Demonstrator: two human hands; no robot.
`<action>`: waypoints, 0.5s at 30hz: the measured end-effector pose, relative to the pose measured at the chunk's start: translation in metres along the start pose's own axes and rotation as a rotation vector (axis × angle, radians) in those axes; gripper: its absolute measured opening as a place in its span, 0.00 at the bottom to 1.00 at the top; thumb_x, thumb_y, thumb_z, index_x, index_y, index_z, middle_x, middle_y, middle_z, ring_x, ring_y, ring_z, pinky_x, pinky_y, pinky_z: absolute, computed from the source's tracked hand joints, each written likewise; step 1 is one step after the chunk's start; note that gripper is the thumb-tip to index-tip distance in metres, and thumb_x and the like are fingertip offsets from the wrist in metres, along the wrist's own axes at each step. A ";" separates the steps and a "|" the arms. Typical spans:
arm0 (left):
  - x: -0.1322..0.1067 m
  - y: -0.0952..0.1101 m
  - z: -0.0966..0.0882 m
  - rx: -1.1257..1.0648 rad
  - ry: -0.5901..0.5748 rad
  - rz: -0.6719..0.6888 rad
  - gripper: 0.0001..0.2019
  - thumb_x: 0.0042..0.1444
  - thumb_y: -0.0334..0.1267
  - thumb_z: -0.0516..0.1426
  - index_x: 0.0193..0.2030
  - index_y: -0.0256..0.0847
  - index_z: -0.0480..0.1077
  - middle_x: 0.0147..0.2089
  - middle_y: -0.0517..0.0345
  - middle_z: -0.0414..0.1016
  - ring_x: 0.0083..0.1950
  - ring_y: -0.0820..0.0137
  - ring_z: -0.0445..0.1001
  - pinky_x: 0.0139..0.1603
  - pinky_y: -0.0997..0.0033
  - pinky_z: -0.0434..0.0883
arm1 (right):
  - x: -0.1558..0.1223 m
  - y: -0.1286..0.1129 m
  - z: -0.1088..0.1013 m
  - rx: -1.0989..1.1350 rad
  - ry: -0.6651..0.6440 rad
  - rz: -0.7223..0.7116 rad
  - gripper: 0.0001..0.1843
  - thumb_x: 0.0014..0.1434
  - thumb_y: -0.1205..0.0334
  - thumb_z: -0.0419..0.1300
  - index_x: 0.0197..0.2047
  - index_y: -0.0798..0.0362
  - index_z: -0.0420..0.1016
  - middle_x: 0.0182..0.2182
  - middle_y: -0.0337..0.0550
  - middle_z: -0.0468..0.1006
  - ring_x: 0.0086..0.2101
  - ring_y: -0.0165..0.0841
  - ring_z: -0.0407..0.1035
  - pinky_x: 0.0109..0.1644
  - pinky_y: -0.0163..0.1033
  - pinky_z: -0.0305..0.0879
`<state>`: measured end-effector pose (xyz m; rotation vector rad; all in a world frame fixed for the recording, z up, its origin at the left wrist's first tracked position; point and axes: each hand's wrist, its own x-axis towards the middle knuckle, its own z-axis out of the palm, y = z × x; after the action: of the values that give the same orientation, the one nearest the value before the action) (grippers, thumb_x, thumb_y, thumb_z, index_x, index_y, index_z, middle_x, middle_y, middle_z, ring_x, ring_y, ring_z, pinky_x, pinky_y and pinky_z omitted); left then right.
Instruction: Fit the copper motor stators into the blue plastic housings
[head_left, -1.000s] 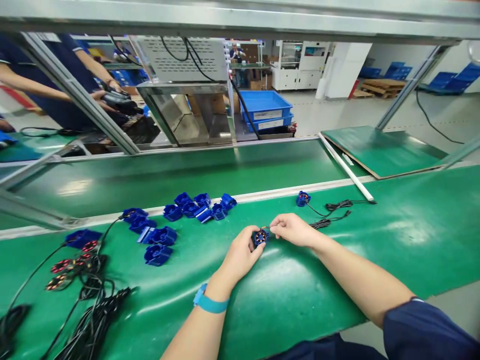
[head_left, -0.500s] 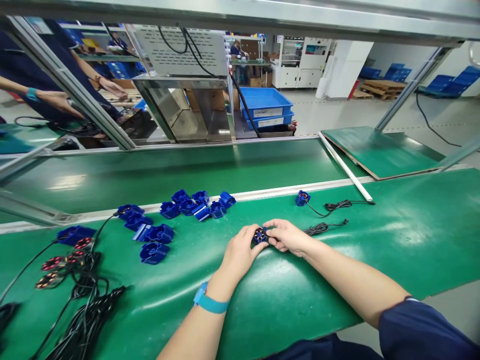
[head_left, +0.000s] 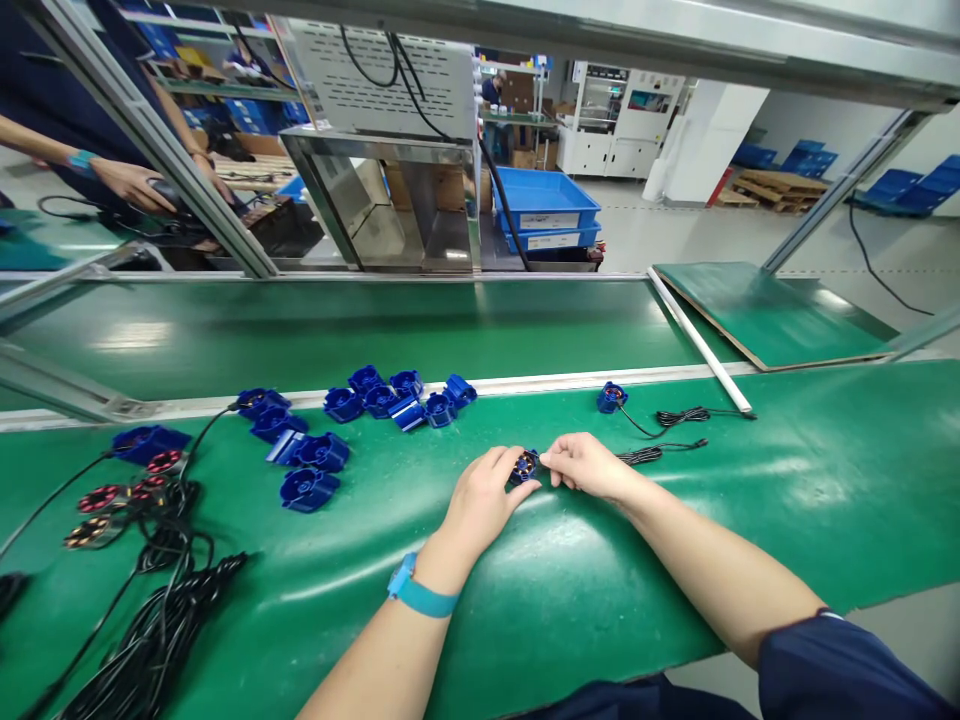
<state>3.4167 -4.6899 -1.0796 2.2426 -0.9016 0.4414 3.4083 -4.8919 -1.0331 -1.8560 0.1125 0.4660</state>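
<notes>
My left hand (head_left: 484,505), with a light-blue wristband, is closed around a blue motor housing (head_left: 524,467) with a copper-wound stator inside, just above the green mat. To the right of it, my right hand (head_left: 585,465) is pinched at the housing's cable side, its fingertips a small gap from the rim. A bundled black cable (head_left: 641,455) emerges from behind that hand onto the mat. The short stretch in the fingertips is mostly hidden. Farther back on the right lies another blue housing (head_left: 612,397) with a stator and its own bundled cable (head_left: 682,415).
Several blue housings (head_left: 379,400) lie at the mat's back, with more housings (head_left: 307,490) at left. Stators (head_left: 101,498) and a heap of black cables (head_left: 157,620) fill the left side. A white bar (head_left: 701,345) crosses the back ledge. A co-worker's hand (head_left: 135,185) is beyond the frame.
My right hand has drawn slightly right, away from the housing, and its fingers have closed into a tighter pinch. My left hand keeps its hold. The camera view has shifted slightly.
</notes>
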 end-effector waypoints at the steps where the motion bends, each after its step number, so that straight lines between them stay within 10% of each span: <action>1: 0.000 0.000 0.000 0.007 0.003 0.002 0.20 0.58 0.45 0.64 0.54 0.39 0.69 0.45 0.48 0.76 0.45 0.61 0.77 0.46 0.59 0.77 | 0.001 0.001 -0.001 -0.048 0.000 -0.002 0.13 0.60 0.55 0.61 0.31 0.57 0.72 0.20 0.40 0.75 0.18 0.23 0.58 0.21 0.31 0.50; 15: 0.001 0.002 0.003 0.091 0.039 0.055 0.16 0.59 0.43 0.63 0.49 0.35 0.71 0.43 0.47 0.76 0.43 0.59 0.76 0.43 0.59 0.77 | -0.005 0.003 0.007 0.132 -0.004 -0.019 0.25 0.47 0.40 0.67 0.26 0.56 0.73 0.16 0.29 0.58 0.18 0.21 0.46 0.22 0.32 0.39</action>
<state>3.4161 -4.6940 -1.0804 2.2877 -0.9417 0.5600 3.4010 -4.8868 -1.0357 -1.7252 0.1206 0.4391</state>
